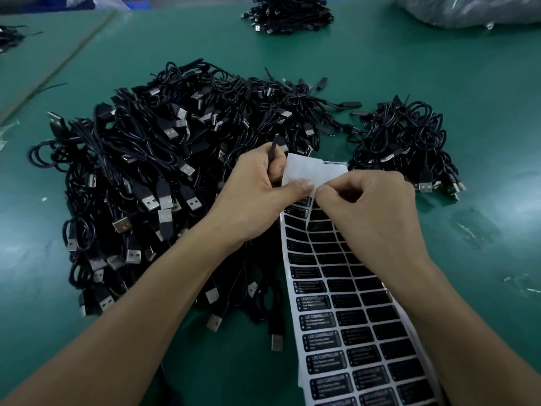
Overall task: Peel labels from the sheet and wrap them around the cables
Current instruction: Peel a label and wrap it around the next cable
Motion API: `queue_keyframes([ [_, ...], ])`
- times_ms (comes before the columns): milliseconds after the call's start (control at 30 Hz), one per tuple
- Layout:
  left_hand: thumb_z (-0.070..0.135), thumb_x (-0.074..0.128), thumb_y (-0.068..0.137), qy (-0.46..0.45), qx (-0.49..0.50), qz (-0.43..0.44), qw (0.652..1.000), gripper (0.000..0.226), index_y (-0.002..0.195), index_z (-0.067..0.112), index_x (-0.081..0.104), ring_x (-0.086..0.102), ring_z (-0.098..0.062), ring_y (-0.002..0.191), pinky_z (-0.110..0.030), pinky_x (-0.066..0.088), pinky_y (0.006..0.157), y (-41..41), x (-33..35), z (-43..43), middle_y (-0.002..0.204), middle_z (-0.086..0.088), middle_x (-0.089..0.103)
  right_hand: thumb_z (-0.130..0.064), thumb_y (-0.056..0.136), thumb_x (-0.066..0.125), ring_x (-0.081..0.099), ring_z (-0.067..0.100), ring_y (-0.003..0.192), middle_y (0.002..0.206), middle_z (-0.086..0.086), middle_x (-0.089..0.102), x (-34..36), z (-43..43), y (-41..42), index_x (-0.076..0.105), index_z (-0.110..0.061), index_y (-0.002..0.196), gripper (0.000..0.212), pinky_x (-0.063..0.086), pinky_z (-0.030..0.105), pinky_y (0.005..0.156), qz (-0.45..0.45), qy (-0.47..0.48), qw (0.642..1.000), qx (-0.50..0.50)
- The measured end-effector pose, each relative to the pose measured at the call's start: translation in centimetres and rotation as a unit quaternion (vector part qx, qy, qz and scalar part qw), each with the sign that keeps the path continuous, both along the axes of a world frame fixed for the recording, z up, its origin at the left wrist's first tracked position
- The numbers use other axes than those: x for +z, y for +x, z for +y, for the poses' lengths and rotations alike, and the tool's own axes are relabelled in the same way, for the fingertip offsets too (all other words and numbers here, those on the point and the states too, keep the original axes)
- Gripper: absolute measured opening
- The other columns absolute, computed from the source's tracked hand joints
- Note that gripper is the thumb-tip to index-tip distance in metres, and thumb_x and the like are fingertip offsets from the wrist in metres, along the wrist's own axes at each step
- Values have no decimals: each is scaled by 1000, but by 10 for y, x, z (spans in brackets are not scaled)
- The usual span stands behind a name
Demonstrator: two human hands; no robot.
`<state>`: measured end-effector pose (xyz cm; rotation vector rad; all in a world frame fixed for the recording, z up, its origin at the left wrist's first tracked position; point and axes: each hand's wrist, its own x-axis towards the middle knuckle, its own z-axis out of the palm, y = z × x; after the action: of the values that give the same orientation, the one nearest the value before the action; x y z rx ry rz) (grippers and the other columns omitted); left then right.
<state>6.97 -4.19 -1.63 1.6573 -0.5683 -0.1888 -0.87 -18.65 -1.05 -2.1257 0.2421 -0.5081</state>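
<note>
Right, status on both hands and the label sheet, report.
Left hand grips thin black cable, thumb on white sheet of black rectangular labels. Right hand pinches sheet at its folded-back top. Nothing blocking; big pile of black USB cables beside.

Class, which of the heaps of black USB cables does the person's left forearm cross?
The biggest heap, mid-table, under the left hand and forearm; the smaller right heap and the far heap lie clear of it.

Both bare forearms reach in from the near side and converge. The left hand [257, 197] has its fingers curled round a cable [275, 145], thumb stretched flat toward the right hand [371, 206], whose thumb and forefinger pinch the label sheet [339, 303] right beside that thumb's tip.
</note>
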Motion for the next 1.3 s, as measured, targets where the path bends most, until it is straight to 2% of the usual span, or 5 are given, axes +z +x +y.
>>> queue_keyframes([
  [333,13,84,75,94,50,-3,994,54,72,21,31,51,-16,50,-30,43,43,-5,6,4,56,3,54,-21,82,60,36,2,38,46,-12,53,8,-38,5,63,-10,64,21,31,8,37,-10,57,992,-115],
  [500,28,90,66,193,124,-103,968,59,68,23,31,37,-3,49,-15,35,48,-11,8,3,61,6,47,-19,89,61,58,6,52,63,-15,65,7,-24,4,66,-26,73,18,45,14,48,-52,5,996,-66],
  [967,4,67,93,-26,43,114,992,48,68,19,28,76,-17,72,-22,51,45,-20,27,-3,52,9,58,-10,90,70,57,17,57,66,0,65,-11,-5,6,75,-8,80,11,47,36,54,-185,-188,963,53],
  [1167,1,71,87,-32,58,131,989,50,70,21,29,72,-18,73,-24,51,47,-16,22,0,77,-15,70,-19,88,78,59,11,60,67,-6,67,-9,-6,3,78,-15,85,5,48,22,56,-149,-114,979,77],
  [1300,2,71,87,-43,59,127,989,49,69,22,30,70,-10,68,-22,50,48,-13,19,1,74,-5,70,-23,87,77,59,7,51,62,-6,67,-5,-10,4,75,-20,80,9,45,20,48,-81,100,990,48],
])
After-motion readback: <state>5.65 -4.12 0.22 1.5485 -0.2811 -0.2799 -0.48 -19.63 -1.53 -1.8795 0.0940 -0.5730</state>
